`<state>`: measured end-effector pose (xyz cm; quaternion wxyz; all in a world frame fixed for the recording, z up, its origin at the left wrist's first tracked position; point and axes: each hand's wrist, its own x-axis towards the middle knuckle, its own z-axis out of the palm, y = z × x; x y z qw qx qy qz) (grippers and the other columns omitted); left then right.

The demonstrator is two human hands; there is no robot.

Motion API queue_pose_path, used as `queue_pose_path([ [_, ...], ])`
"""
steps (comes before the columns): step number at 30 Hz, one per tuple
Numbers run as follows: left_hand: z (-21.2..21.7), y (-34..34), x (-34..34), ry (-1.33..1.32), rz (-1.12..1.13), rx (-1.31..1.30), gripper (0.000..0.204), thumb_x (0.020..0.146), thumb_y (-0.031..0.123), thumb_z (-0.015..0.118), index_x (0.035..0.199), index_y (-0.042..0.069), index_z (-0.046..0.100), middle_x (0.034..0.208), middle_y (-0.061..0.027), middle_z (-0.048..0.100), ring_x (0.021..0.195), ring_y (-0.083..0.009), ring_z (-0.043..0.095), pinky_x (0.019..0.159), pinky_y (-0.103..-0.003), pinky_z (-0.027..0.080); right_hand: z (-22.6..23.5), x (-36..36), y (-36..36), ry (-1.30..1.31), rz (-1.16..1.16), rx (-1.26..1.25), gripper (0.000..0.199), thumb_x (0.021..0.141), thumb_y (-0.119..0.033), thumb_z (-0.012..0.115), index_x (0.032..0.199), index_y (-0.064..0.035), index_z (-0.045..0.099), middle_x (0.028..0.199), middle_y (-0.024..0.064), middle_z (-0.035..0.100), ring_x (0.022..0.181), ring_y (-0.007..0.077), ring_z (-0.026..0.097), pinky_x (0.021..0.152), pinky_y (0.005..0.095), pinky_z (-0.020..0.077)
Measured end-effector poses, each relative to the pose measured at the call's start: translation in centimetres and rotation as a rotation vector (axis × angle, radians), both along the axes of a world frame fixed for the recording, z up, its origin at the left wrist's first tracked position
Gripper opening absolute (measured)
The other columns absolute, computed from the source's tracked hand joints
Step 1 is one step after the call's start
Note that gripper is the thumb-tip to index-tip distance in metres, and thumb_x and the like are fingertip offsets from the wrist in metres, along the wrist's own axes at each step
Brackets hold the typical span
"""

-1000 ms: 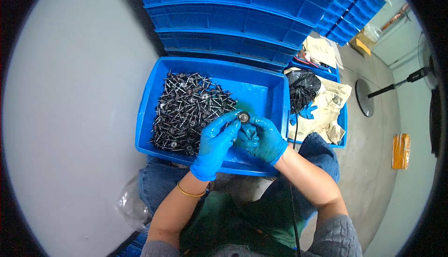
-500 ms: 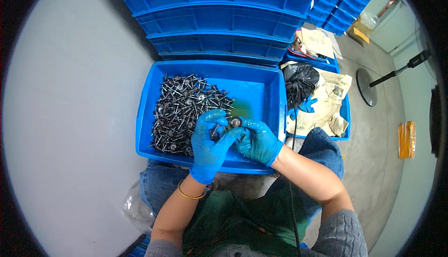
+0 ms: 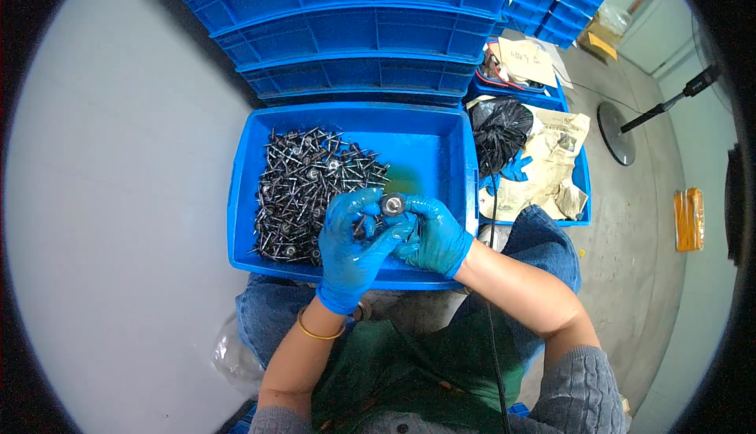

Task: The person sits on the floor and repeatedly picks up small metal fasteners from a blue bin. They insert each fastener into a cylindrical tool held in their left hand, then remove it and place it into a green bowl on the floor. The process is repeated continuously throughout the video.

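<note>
A round-headed metal part (image 3: 392, 205), dark at the rim and bright in the middle, is pinched between my two hands above the bin. My left hand (image 3: 346, 249), in a wet blue glove, curls around it from the left, thumb reaching across to the other hand. Something dark shows inside its curled fingers, too hidden to make out fully. My right hand (image 3: 439, 239), also gloved, grips the part at its right side. Below, a heap of similar thin-shafted metal parts (image 3: 303, 174) fills the left side of the blue bin (image 3: 354, 278).
Stacked blue crates (image 3: 354, 28) rise behind the bin. To the right, another crate holds brown paper (image 3: 547, 146), a black plastic bag (image 3: 502, 131) and a blue glove (image 3: 516, 168). A black cable (image 3: 492, 339) hangs beside my right arm. A stand's round base (image 3: 616, 133) is on the floor.
The part's round head has tilted to face up more fully and moved slightly left between my fingers. Both hands stay close together; the whole view has shifted slightly.
</note>
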<state>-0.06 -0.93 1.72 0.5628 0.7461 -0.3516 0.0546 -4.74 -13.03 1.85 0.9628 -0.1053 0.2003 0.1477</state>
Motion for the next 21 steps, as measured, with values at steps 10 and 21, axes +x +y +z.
queue_pose_path([
  [10,-0.8,-0.2,-0.4,0.920,-0.073,-0.364,0.015,0.082,0.008,0.047,0.095,0.004,0.053,0.065,-0.0009,0.049,0.049,-0.0041,0.041,0.041,-0.016,0.032,-0.6,0.7,0.9,-0.320,-0.450,-1.149,0.012,0.078,-0.011,0.055,0.085,-0.0017,0.053,0.067,0.0011,0.053,0.057,0.0036,0.047,0.050,0.0181,0.0386],
  [21,-1.0,0.1,0.4,1.539,-0.383,-0.634,0.013,0.084,0.018,0.046,0.083,0.006,0.049,0.055,0.0047,0.036,0.043,-0.0012,0.031,0.035,-0.014,0.024,1.8,0.1,-0.6,-0.417,-0.043,-1.209,0.024,0.078,-0.007,0.055,0.101,-0.0016,0.054,0.076,0.0019,0.057,0.064,0.0053,0.051,0.056,0.0186,0.0425],
])
